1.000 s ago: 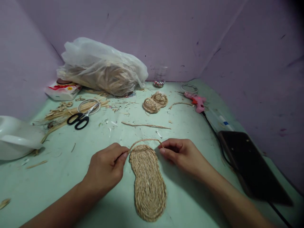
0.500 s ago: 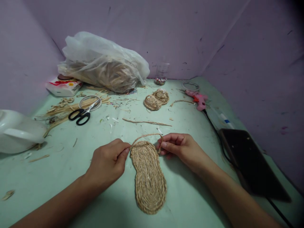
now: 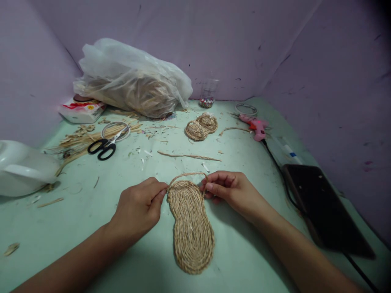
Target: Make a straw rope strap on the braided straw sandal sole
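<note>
White jug (image 3: 24, 169): smooth & rounded; partly cut off by L edge of view.
Dry strips (image 3: 76, 143): flat, straw-coloured, spread in a loose bunch on the green tbl top (image 3: 122, 268).
Scissors (image 3: 105, 148): black handles, metal blades; blades are laid over a clear ring (image 3: 103, 129).
Plastic bag (image 3: 131, 77): whitish, wrinkled, semi-transp.; brown dry material is seen inside.
L hand (image 3: 139, 203): closed; thin cord is pinched btwn thumb & forefinger, at upper L edge of the sole.
Thin cord (image 3: 187, 174): twisted fibre, held by both hands; is arched just beyond the sole's top end, w/ a narrow gap btwn.
Sole-shaped mat (image 3: 192, 228): lies flat on tbl, btwn & below the two grips; made of twisted fibre rows, coiled in long ovals, rough, narrowed at waist.
Loose cord pc (image 3: 189, 156): almost straight, placed beyond the arch.
Small coiled pc (image 3: 201, 127): two round lobes, same fibre look, farther back.
R hand (image 3: 227, 187): cord is gripped btwn thumb & fingers, near upper R edge of the sole; short end is hung below fingertips.
Glue gun (image 3: 255, 126): pink, w/ black cable.
Dark slab (image 3: 328, 211): flat, rectangular, at far R.
</note>
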Tool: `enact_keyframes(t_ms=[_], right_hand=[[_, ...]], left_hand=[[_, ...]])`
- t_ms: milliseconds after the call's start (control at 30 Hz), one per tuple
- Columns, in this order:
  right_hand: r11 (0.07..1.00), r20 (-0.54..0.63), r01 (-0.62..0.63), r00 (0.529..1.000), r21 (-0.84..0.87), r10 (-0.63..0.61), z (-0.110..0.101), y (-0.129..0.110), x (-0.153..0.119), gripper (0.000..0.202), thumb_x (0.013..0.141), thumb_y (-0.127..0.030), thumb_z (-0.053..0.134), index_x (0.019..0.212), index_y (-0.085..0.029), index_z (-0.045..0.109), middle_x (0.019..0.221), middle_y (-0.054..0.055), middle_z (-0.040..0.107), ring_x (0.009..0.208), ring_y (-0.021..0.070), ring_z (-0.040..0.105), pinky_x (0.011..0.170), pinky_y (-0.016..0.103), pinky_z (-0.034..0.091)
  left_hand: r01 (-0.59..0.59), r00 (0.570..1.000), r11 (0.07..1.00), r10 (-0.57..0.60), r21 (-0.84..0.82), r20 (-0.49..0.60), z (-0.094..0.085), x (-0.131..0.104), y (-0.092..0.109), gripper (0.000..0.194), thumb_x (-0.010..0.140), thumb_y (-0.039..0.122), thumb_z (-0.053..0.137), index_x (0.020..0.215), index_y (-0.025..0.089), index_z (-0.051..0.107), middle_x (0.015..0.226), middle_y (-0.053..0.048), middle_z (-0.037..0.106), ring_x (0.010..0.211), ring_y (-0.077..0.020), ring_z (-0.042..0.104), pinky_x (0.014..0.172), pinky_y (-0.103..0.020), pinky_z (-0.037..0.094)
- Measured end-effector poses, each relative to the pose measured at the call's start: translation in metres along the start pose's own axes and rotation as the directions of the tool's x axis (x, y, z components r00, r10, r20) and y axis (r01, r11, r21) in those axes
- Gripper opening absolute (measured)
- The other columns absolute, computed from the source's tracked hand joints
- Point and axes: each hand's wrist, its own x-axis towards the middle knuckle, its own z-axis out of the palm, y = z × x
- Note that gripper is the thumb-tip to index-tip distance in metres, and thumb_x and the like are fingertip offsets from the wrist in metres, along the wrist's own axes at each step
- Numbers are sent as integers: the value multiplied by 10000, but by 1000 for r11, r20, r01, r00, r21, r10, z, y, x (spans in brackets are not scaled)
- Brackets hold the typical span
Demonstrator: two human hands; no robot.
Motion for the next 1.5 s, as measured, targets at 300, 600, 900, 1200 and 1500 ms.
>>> enact_keyframes(t_ms=[300,600,900,1200,1500], right_hand=[[999,13,25,1000,-25,-25,-2,3,1,133,652,-253,674,725,-143,655,646,16,638,547,85,540,492,202,408],[955,78,195,980,-225,-182,0,6,-3,76,673,-176,625,736,-157,665,720,30,670,670,136,587,662,279,456],[861,105,295,955,-414,-276,-2,11,-4,94,722,-182,583,766,-176,666,731,33,678,672,154,590,622,278,451],[789,106,346,934,-508,-342,-2,8,-8,108,765,-213,539,783,-189,643,716,25,654,647,157,572,603,285,436],[745,98,368,919,-556,-381,4,10,-6,122,756,-167,530,780,-177,649,722,27,664,670,155,588,629,273,437]], left_hand=[[-31,1000,1000,31,4,-3,0,-2,-1,242,834,199,408,884,197,645,741,-21,613,679,-146,567,625,-259,425],[-142,988,990,141,-5,-56,2,-3,-4,214,813,169,443,812,186,657,717,-22,615,662,-136,576,592,-245,426],[-125,990,992,126,32,-58,2,-3,-3,204,804,174,439,818,187,642,739,-26,627,681,-145,583,606,-251,436],[-141,989,989,139,-36,-41,-2,-4,0,164,769,169,467,766,160,631,684,-25,606,620,-135,547,569,-252,404],[-56,997,998,58,38,-46,0,-8,3,194,783,214,452,713,186,631,655,-13,600,589,-141,539,544,-255,381]])
